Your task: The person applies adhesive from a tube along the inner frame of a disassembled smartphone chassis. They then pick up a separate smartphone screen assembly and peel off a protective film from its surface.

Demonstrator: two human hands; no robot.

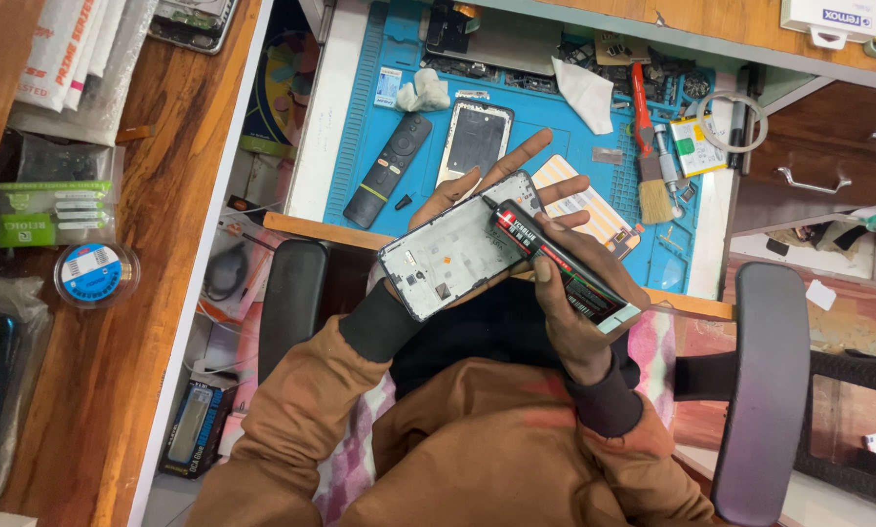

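My left hand [477, 181] cradles a white phone middle frame [448, 259] from underneath, fingers spread past its far edge. Over the lap, my right hand [579, 303] grips a black glue tube [555, 263] with a red band, its nozzle touching the frame's upper right corner. Both hands hover at the near edge of a blue work mat [545, 127].
On the mat lie a black remote [389, 168], a phone screen [474, 139], a red-handled brush [648, 146], white cloths and small parts. A wooden shelf at left carries a solder wire spool [94, 273] and packets. Black chair armrests [765, 390] flank me.
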